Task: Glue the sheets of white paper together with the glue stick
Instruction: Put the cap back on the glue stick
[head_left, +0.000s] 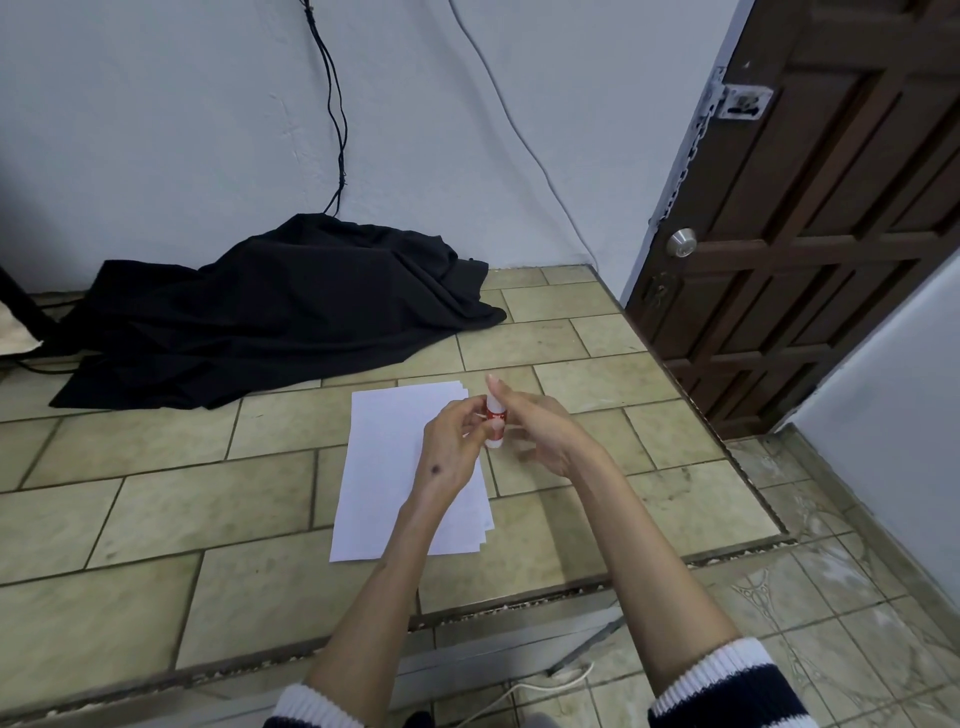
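The glue stick (495, 422) stands almost straight up in the air, held between both hands, just above the right edge of the white paper sheets (395, 467). The left hand (451, 441) pinches its lower part with curled fingers. The right hand (537, 431) pinches the top end, thumb up beside it. The sheets lie flat on the tiled floor (156, 467), below and to the left of the stick. I think the cap comes off next, pulled upward.
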